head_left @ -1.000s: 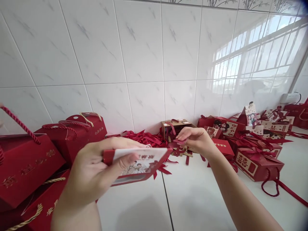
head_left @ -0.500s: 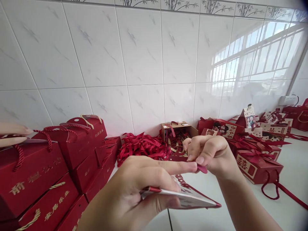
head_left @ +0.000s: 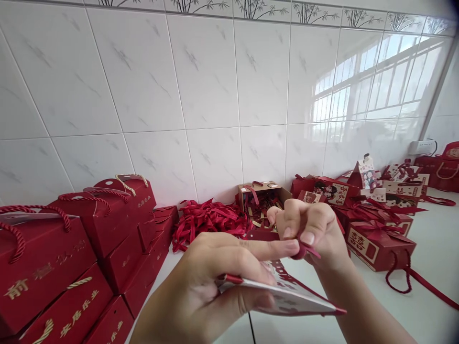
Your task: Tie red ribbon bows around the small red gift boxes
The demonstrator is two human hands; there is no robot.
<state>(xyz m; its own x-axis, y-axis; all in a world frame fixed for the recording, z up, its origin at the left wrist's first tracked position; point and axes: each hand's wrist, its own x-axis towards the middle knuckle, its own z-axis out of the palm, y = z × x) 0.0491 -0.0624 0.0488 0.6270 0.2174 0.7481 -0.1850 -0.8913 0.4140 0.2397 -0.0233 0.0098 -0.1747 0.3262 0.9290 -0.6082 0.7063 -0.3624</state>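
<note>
In the middle foreground, my left hand (head_left: 218,277) grips a flat, folded red-and-white printed card piece (head_left: 294,298) between thumb and fingers. Its index finger stretches out to touch a dark red ribbon (head_left: 303,251). My right hand (head_left: 311,227) is closed in a pinch on that ribbon, whose short end pokes out below the fingertips. How the ribbon joins the card is hidden behind the fingers. Beyond the hands lies a heap of loose red ribbons (head_left: 211,222), beside an opened brown cardboard box (head_left: 281,191) with more ribbon pieces inside.
Red gift boxes with rope handles (head_left: 39,258) are stacked at the left. Several ribbon-tied boxes (head_left: 383,243) stand at the right, one with a trailing ribbon. A white power strip (head_left: 423,146) is on the white tiled wall (head_left: 211,71) behind the white table (head_left: 426,291).
Both hands have shifted slightly right with the card. The ribbon now bends at my left index fingertip, more of it showing. Another hand at the far left has left the view.
</note>
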